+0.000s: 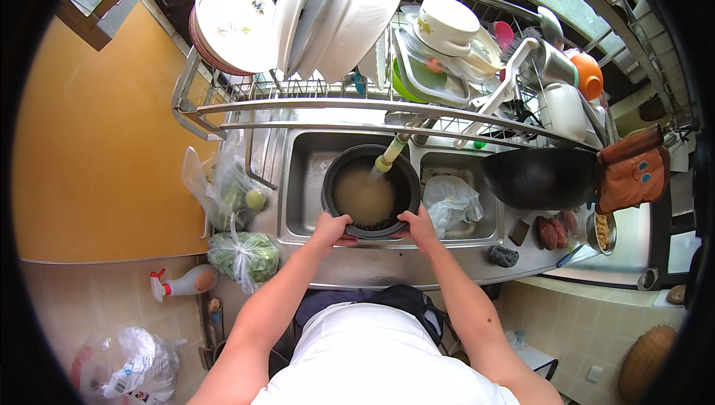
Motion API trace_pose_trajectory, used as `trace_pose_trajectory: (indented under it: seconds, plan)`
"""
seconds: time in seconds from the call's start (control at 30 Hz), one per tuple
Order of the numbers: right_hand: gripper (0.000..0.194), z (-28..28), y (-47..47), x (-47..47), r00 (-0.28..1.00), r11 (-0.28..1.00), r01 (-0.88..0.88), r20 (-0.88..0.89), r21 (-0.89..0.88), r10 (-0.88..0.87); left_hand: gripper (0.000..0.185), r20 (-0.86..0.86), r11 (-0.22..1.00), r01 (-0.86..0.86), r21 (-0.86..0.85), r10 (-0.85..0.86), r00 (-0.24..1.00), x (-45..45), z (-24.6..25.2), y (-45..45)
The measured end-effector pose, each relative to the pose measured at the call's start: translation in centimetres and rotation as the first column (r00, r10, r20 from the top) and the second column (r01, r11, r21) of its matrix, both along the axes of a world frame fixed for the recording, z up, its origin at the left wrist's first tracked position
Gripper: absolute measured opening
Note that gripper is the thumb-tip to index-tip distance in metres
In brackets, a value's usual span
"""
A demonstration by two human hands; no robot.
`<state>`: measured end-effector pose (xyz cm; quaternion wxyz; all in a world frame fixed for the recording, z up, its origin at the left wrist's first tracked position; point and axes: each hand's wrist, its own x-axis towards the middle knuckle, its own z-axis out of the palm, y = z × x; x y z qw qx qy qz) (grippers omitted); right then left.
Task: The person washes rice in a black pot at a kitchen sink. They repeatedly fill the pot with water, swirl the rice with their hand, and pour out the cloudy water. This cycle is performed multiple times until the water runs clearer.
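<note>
Both my hands hold a dark round pot [410,181] by its near rim, over the left basin of a steel sink [304,181]. My left hand [333,230] grips the rim at the near left, thumb on top. At the near right, my right hand [419,228] grips it the same way. Cloudy brownish water [363,195] covers the pot's bottom, with pale grains at the near edge. A tap with a pale green sleeve [391,154] points down into the pot, and water runs from it.
A dish rack [346,104] with plates and bowls hangs over the sink's back. A plastic bag [452,204] lies in the right basin. A black wok [539,179] stands right of it. Bagged vegetables [243,254] sit left, a dark scrubber [503,256] and sweet potatoes [552,233] right.
</note>
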<state>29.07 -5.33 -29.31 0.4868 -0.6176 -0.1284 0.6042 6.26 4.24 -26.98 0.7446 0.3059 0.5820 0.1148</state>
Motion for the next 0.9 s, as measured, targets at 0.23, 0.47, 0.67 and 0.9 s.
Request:
trace_pose_trajectory:
  seconds: [0.23,0.47,0.67,0.9]
  plan:
    - [0.045,0.2,1.5,0.8,1.000,0.999,-0.001,0.001,0.046,0.001,0.028,-0.012,0.999,-0.025,-0.043,0.024,1.000,1.0,0.3,1.4]
    - [0.047,0.2,0.1,0.1,1.000,0.999,0.031,-0.008,0.040,-0.030,0.027,-0.007,1.000,0.017,-0.023,-0.018,1.000,0.4,0.7,0.3]
    - [0.047,1.0,0.5,1.0,1.000,1.000,0.014,0.015,0.019,-0.015,0.031,0.007,1.000,0.018,0.009,-0.018,1.000,0.9,1.2,0.3]
    - [0.047,0.1,1.2,-0.2,1.000,1.000,0.006,0.000,0.022,-0.006,0.025,-0.035,0.999,-0.012,-0.037,0.010,0.999,0.0,0.7,1.0]
